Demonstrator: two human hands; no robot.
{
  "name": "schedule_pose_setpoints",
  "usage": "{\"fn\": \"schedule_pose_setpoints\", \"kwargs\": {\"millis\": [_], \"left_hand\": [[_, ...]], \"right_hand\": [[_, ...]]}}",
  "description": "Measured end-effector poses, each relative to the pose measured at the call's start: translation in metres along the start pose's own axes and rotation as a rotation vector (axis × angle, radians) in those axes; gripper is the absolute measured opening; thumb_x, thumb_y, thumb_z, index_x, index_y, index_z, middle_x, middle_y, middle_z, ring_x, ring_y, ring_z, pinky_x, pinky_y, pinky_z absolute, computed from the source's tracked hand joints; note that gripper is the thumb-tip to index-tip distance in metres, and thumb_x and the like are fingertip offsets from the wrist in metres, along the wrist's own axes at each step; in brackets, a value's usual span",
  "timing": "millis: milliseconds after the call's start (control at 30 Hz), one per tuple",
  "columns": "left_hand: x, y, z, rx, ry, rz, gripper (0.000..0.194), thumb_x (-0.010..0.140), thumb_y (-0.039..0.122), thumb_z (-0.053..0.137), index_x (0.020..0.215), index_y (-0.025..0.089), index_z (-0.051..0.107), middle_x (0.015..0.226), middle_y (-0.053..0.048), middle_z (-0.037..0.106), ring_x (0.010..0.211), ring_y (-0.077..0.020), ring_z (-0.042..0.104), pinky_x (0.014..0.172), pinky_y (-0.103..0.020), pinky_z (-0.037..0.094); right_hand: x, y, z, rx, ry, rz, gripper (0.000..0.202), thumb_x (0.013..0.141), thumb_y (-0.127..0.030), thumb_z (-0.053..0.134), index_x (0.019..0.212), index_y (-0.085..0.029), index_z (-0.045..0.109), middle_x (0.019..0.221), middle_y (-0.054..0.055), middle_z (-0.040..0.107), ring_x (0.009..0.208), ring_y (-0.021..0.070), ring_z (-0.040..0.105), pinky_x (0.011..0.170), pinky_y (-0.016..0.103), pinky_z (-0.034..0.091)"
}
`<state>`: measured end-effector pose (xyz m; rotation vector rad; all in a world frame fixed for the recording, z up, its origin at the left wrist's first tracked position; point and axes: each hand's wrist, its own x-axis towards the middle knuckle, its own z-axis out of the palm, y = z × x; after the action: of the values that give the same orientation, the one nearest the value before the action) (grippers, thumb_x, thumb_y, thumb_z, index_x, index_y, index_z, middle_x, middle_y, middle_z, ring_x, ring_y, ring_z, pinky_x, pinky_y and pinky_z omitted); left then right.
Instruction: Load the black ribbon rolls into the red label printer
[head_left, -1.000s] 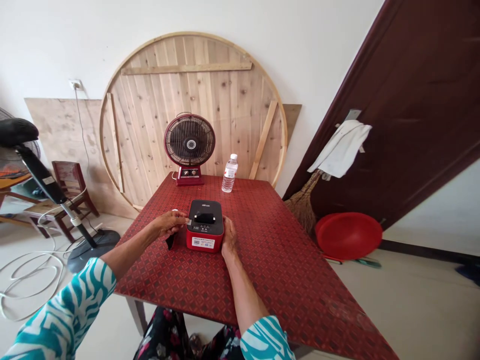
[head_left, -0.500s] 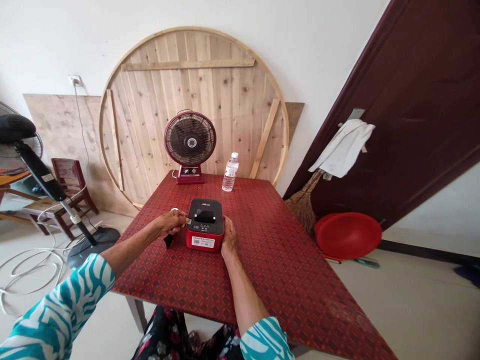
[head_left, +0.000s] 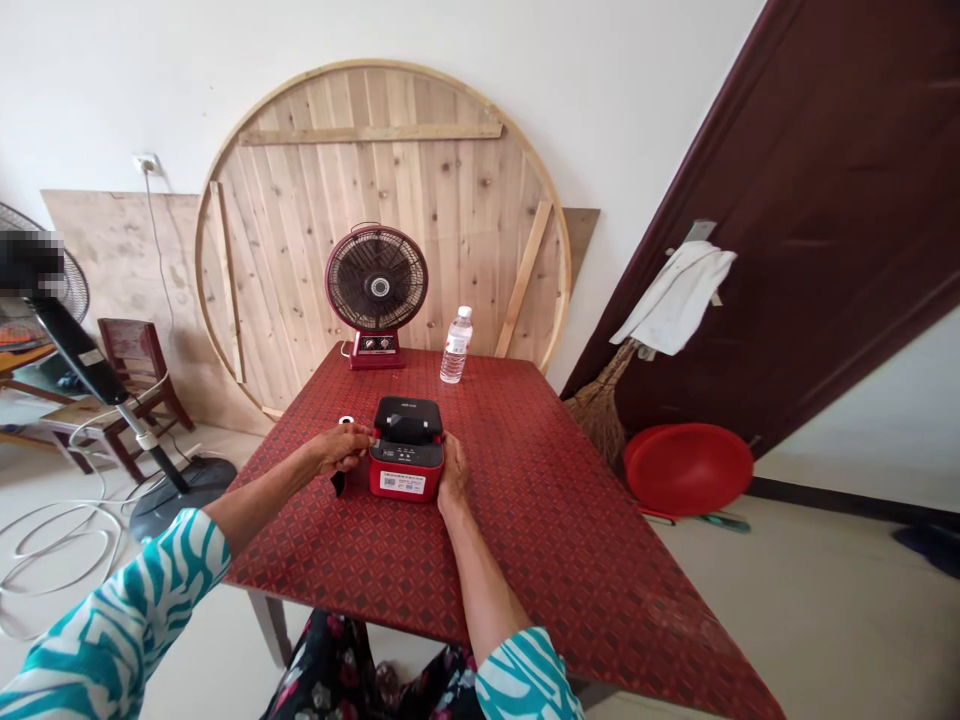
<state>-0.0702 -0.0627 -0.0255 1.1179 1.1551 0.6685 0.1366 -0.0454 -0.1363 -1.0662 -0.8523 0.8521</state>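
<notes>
A small red and black device [head_left: 407,468] with a white label on its front stands on the red patterned table [head_left: 540,500]. Its black lid is slightly raised at the near side. My left hand [head_left: 343,449] is at the device's left edge, fingers closed together at the corner; whatever they may pinch is too small to make out. My right hand [head_left: 454,474] lies along the right side of the device, gripping it. Just behind my left hand is a small white roll [head_left: 346,420], and a black strap-like piece [head_left: 338,484] hangs below that hand.
A red desk fan [head_left: 377,290] and a water bottle [head_left: 456,346] stand at the table's back. Left of the table are a floor fan [head_left: 82,350], a wooden chair [head_left: 139,375] and loose cable. A red basin [head_left: 688,468] and a broom [head_left: 604,405] are to the right.
The lid of the device has come up from its closed position, showing a gap. Both hands remain at its sides. The whole view has shifted slightly.
</notes>
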Motion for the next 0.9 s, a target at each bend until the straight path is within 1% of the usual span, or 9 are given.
{"fn": "schedule_pose_setpoints", "kwargs": {"millis": [133, 267, 367, 467, 633, 767, 800, 900], "left_hand": [[0.001, -0.002, 0.002, -0.042, 0.039, -0.011, 0.033, 0.072, 0.03, 0.076, 0.082, 0.019, 0.046, 0.049, 0.011, 0.048, 0.026, -0.0005, 0.026, 0.033, -0.014, 0.007], [0.0, -0.001, 0.001, -0.052, 0.031, -0.012, 0.032, 0.074, 0.028, 0.074, 0.085, 0.019, 0.045, 0.05, 0.011, 0.049, 0.026, -0.0007, 0.027, 0.033, -0.014, 0.007], [0.0, 0.0, 0.002, -0.05, 0.029, -0.005, 0.031, 0.074, 0.028, 0.073, 0.085, 0.019, 0.046, 0.049, 0.011, 0.05, 0.026, -0.0012, 0.028, 0.033, -0.014, 0.008], [0.001, -0.001, 0.003, -0.032, 0.019, 0.013, 0.03, 0.073, 0.03, 0.074, 0.082, 0.019, 0.047, 0.048, 0.011, 0.049, 0.027, -0.0013, 0.028, 0.032, -0.015, 0.009], [0.0, -0.002, 0.003, -0.017, 0.084, 0.023, 0.03, 0.072, 0.026, 0.07, 0.088, 0.02, 0.047, 0.048, 0.012, 0.05, 0.027, -0.0023, 0.027, 0.032, -0.015, 0.011], [0.001, 0.006, -0.002, 0.047, 0.062, 0.089, 0.028, 0.073, 0.026, 0.069, 0.093, 0.017, 0.052, 0.051, 0.01, 0.053, 0.028, -0.0028, 0.029, 0.032, -0.017, 0.012], [0.003, 0.01, -0.003, 0.074, 0.077, 0.118, 0.024, 0.075, 0.025, 0.067, 0.093, 0.016, 0.055, 0.051, 0.009, 0.053, 0.029, -0.0028, 0.029, 0.032, -0.017, 0.013], [0.013, 0.025, 0.001, 0.18, 0.187, 0.176, 0.011, 0.08, 0.017, 0.06, 0.09, 0.013, 0.06, 0.047, 0.01, 0.048, 0.03, -0.0031, 0.029, 0.035, -0.018, 0.017]], "right_hand": [[0.0, 0.0, -0.001, -0.016, 0.005, -0.024, 0.049, 0.081, -0.06, 0.05, 0.105, -0.021, 0.071, 0.111, 0.005, 0.073, 0.107, 0.0217, 0.062, 0.093, 0.034, 0.044], [0.0, 0.001, -0.003, -0.016, -0.035, -0.026, 0.05, 0.083, -0.059, 0.049, 0.107, -0.022, 0.07, 0.112, 0.005, 0.073, 0.107, 0.0216, 0.061, 0.094, 0.034, 0.043], [-0.001, 0.0, -0.005, -0.022, -0.035, -0.023, 0.052, 0.083, -0.06, 0.049, 0.109, -0.021, 0.07, 0.112, 0.005, 0.072, 0.108, 0.0216, 0.061, 0.095, 0.034, 0.043], [-0.001, -0.003, -0.004, -0.03, -0.023, -0.017, 0.052, 0.082, -0.061, 0.05, 0.107, -0.021, 0.07, 0.111, 0.005, 0.073, 0.106, 0.0217, 0.062, 0.094, 0.034, 0.044], [-0.002, -0.005, -0.004, -0.031, -0.027, -0.016, 0.051, 0.081, -0.061, 0.051, 0.105, -0.02, 0.071, 0.106, 0.005, 0.074, 0.101, 0.0215, 0.063, 0.089, 0.033, 0.046], [0.001, 0.001, -0.004, -0.022, -0.009, -0.011, 0.052, 0.08, -0.062, 0.052, 0.105, -0.02, 0.071, 0.107, 0.006, 0.074, 0.101, 0.0217, 0.064, 0.087, 0.033, 0.047], [0.002, 0.003, -0.004, -0.015, -0.009, 0.002, 0.053, 0.08, -0.062, 0.052, 0.105, -0.02, 0.071, 0.108, 0.006, 0.074, 0.101, 0.0217, 0.064, 0.087, 0.033, 0.047], [0.005, 0.008, -0.003, 0.019, -0.008, 0.039, 0.054, 0.076, -0.063, 0.055, 0.105, -0.02, 0.07, 0.107, 0.006, 0.074, 0.099, 0.022, 0.064, 0.086, 0.034, 0.047]]}}
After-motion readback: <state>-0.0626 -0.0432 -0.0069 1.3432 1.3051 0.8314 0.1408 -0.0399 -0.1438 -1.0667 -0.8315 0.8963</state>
